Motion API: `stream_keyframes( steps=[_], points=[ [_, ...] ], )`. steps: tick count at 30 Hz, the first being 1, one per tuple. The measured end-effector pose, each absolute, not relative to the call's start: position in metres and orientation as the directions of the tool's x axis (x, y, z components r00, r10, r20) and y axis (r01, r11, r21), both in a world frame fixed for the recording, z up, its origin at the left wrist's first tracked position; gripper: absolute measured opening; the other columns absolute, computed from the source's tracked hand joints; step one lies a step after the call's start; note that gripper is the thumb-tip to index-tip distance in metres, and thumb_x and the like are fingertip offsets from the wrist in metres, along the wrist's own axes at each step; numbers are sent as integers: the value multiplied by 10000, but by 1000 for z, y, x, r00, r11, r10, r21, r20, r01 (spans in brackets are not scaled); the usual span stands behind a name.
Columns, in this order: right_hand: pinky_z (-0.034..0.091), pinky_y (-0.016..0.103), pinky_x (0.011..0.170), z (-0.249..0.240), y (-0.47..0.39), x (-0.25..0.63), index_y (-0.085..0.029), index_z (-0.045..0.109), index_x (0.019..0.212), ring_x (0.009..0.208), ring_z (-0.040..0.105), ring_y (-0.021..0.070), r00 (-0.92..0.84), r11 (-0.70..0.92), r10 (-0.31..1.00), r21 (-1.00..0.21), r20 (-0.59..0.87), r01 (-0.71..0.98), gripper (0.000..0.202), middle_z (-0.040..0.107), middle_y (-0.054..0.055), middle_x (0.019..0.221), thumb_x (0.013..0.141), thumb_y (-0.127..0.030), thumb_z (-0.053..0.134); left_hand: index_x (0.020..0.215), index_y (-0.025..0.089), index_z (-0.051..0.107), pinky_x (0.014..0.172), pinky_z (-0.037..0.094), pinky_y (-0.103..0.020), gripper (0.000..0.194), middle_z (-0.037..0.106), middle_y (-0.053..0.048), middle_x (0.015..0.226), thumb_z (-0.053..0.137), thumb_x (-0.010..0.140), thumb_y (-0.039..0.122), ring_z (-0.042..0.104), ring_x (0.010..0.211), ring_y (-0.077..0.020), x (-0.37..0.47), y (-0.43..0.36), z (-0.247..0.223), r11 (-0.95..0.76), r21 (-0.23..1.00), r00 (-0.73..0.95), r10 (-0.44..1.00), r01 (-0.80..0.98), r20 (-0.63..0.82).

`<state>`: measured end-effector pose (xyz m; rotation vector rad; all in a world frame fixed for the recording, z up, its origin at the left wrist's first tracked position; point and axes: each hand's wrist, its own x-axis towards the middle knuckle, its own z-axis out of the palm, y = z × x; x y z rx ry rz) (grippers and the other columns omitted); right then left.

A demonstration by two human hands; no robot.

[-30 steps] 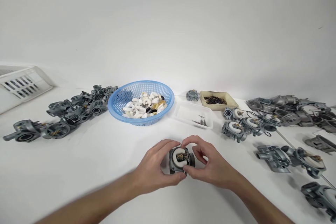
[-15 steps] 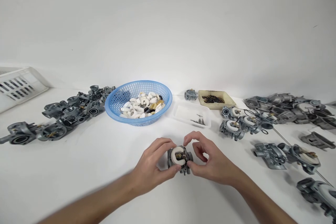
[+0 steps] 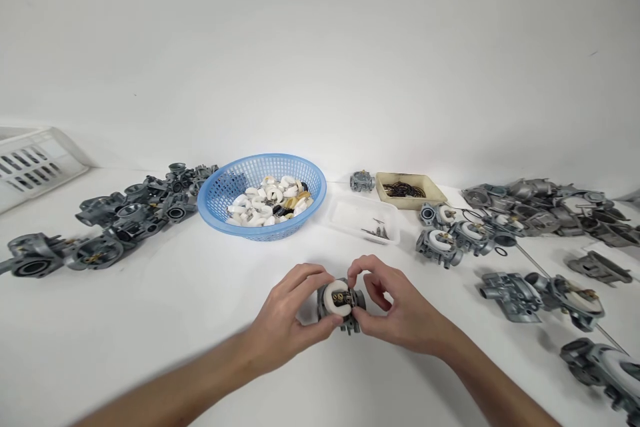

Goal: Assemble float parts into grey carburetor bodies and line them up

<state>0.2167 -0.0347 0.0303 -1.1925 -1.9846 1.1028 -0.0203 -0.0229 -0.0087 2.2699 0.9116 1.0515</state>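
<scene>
A grey metal carburetor rests on the white table in front of me, with its underside facing up. A white C-shaped float sits in it, around brass jets. My left hand grips its left side, thumb at the near edge of the float and fingertips at the far edge. From the right, my right hand has thumb and index finger curled on the carburetor beside the float's open end. Whether a small pin is between these fingertips cannot be made out.
A blue basket holds many floats. Beside it are a clear tray with small metal pieces and a cream box of black rings. Carburetors lie left; others with floats and loose metal bowls lie right.
My right index fingertip has come down and in toward the float's open end. My left hand keeps its grip on the carburetor. The view has shifted slightly.
</scene>
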Motion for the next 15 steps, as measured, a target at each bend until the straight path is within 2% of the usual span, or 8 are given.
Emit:
stream_keyframes(
  steps=[3, 8, 15],
  points=[
    [281, 248, 532, 29, -34, 218, -281, 536, 1064, 590, 344, 118, -443, 269, 895, -861, 57, 432, 318, 326, -94, 655, 802, -149, 659, 1257, 261, 590, 952, 548, -383, 368, 643, -91, 1218, 710, 909, 261, 633, 1100, -248, -20, -23, -9, -669, 647, 491, 729, 365, 477],
    [298, 248, 539, 29, -34, 217, -288, 542, 1064, 605, 351, 109, -453, 277, 890, -857, 58, 435, 310, 441, -79, 746, 811, -158, 666, 1270, 263, 574, 943, 546, -363, 384, 637, -82, 1211, 711, 912, 249, 629, 1096, -236, -21, -22, -9, -686, 630, 501, 714, 364, 489],
    [305, 238, 536, 27, -36, 216, -291, 559, 1073, 591, 336, 112, -436, 320, 893, -838, 110, 443, 327, 372, -97, 666, 807, -131, 660, 1275, 250, 552, 915, 553, -341, 382, 646, -80, 1181, 696, 921, 243, 638, 1067, -224, -20, -22, -6, -707, 605, 508, 696, 366, 507]
  ],
)
